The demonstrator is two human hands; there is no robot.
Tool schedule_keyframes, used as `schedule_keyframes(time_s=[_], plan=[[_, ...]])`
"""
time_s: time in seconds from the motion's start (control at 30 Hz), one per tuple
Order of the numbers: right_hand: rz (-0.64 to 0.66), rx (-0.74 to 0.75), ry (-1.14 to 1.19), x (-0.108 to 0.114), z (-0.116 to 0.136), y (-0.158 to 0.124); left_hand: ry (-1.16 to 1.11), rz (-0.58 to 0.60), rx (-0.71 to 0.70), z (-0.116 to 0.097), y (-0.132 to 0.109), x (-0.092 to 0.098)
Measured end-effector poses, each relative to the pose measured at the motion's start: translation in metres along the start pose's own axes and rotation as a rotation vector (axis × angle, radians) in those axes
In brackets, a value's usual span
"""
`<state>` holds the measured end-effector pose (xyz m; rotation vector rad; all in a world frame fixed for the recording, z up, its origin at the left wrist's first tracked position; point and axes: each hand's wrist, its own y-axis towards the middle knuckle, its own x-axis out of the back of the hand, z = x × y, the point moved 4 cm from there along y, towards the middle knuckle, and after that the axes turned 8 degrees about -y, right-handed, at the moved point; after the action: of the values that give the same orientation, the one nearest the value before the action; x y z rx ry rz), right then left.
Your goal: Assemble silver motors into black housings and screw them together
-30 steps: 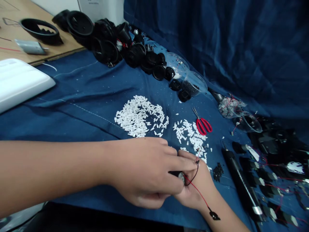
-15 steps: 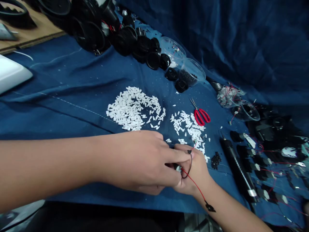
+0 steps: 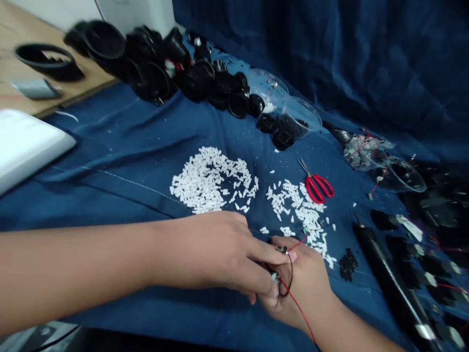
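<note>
My left hand (image 3: 223,254) reaches in from the left, its fingers pressed around a small part with thin wires. Against it, my right hand (image 3: 300,278) is closed on the same part from the right, and its fingertips are mostly hidden. A small dark connector (image 3: 282,250) shows by my left index finger. A red wire (image 3: 297,304) and a looped black wire run over my right hand. Beyond my hands lie a big pile of small white pieces (image 3: 200,181), a smaller white pile (image 3: 309,220) and scissors with red handles (image 3: 319,188).
Black round housings (image 3: 198,80) line the back of the blue cloth (image 3: 120,146). Clear cups (image 3: 300,117) stand behind the scissors. A black electric screwdriver (image 3: 392,278) and wired black parts lie at the right. A white object (image 3: 29,146) sits at the left.
The view has shifted, so the table items appear lower and mostly farther right. Both hands stay together on the wired part, and the small connector by my left index finger shows more clearly.
</note>
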<state>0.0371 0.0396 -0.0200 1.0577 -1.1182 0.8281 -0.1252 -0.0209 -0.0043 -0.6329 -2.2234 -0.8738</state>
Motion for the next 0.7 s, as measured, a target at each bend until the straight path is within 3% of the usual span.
schedule_keyframes(time_s=[0.2, 0.37, 0.5, 0.6, 0.7], plan=[[-0.058, -0.039, 0.019, -0.008, 0.003, 0.001, 0.176, 0.062, -0.004, -0.008, -0.002, -0.003], [-0.237, -0.114, 0.139, 0.000, -0.006, 0.001, 0.320, -0.074, -0.047, -0.015, 0.000, 0.002], [-0.430, -0.217, 0.203, 0.023, -0.018, -0.001, 0.144, -0.280, 0.111, -0.016, 0.008, 0.013], [-0.423, -0.243, 0.325, 0.027, -0.023, 0.002, -0.005, -0.262, 0.234, -0.013, 0.018, 0.009], [-0.367, -0.259, 0.468, 0.020, -0.027, 0.004, 0.000, -0.244, 0.278, -0.011, 0.028, 0.002]])
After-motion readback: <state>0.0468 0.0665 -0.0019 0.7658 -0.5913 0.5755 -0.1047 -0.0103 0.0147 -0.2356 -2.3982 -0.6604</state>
